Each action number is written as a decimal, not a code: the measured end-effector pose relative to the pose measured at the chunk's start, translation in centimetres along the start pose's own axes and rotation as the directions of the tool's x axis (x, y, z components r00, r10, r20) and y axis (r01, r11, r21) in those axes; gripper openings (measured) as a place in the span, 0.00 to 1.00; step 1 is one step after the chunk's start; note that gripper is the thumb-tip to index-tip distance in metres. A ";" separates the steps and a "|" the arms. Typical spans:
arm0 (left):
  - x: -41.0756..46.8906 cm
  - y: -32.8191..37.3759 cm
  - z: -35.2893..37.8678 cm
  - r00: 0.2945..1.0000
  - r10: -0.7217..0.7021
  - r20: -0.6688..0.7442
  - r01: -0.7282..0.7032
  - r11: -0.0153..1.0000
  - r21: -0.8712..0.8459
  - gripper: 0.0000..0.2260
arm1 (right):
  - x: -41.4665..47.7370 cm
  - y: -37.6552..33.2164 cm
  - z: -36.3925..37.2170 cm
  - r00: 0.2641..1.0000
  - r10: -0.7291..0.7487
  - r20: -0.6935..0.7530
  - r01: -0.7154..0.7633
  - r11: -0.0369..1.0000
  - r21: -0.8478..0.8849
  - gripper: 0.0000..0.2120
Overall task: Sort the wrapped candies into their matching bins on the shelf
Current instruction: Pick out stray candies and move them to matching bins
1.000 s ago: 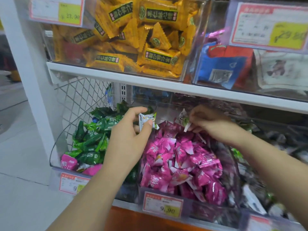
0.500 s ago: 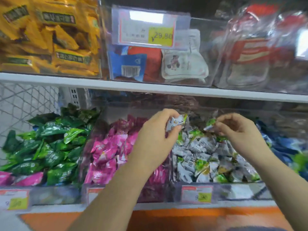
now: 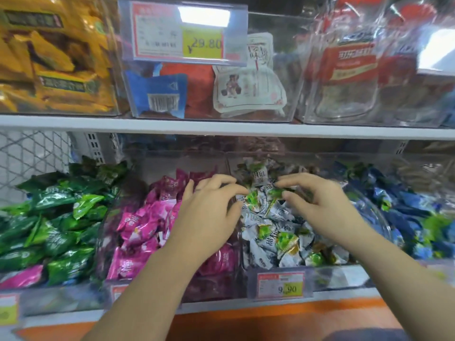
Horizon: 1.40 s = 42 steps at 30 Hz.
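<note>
Four clear bins line the lower shelf, holding green candies (image 3: 61, 217), pink candies (image 3: 145, 222), white-and-green candies (image 3: 278, 232) and blue candies (image 3: 408, 207). Both my hands hover over the white-and-green bin (image 3: 344, 274). My left hand (image 3: 209, 215) is at that bin's left edge, fingers spread, with a white-and-green candy lying just off its fingertips. My right hand (image 3: 320, 207) has forefinger and thumb touching a white-and-green candy (image 3: 275, 193) on top of the pile; whether it grips that candy is unclear.
The white upper shelf board (image 3: 221, 127) runs close above the bins and carries clear boxes of yellow (image 3: 54, 60), blue, white and red packets. A stray pink candy (image 3: 22, 276) lies at the front of the green bin. Price tags (image 3: 280, 284) hang on the bin fronts.
My view swung right from the pink bin to the white-and-green bin. Both hands carried a white-and-green candy there and dropped low onto the pile; the left hand's fingers have spread.
</note>
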<state>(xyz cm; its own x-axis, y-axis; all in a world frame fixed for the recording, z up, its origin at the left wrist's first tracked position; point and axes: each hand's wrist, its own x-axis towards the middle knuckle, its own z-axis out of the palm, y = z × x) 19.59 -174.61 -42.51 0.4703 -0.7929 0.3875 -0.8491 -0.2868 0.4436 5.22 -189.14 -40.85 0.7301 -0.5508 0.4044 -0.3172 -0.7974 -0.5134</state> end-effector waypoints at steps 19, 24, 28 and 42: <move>-7.5 -12.5 -8.7 0.948 -0.286 -0.139 0.278 0.958 -0.077 0.10 | 8.5 -12.3 11.2 0.774 -0.291 0.562 0.311 0.948 0.063 0.16; -6.6 -13.0 -8.9 0.942 -0.326 -0.081 0.317 0.942 -0.109 0.11 | 10.0 -14.0 15.2 0.554 -0.218 0.803 0.346 0.938 0.016 0.27; -6.1 -13.4 -8.9 0.936 -0.349 -0.053 0.338 0.930 -0.144 0.10 | 10.5 -14.3 17.2 0.520 -0.234 0.822 0.430 0.903 -0.015 0.25; -6.0 -13.6 -9.1 0.931 -0.366 0.021 0.361 0.908 -0.211 0.09 | 14.8 -7.8 11.9 0.719 -0.082 0.690 0.355 0.897 -0.263 0.14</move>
<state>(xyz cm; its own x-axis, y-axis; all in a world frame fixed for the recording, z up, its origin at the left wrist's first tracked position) 30.48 -161.01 -43.50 0.7431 -0.6441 0.1817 -0.5503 -0.4335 0.7136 25.69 -188.12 -39.90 0.9687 -0.1603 -0.1898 -0.1847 -0.9756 -0.1186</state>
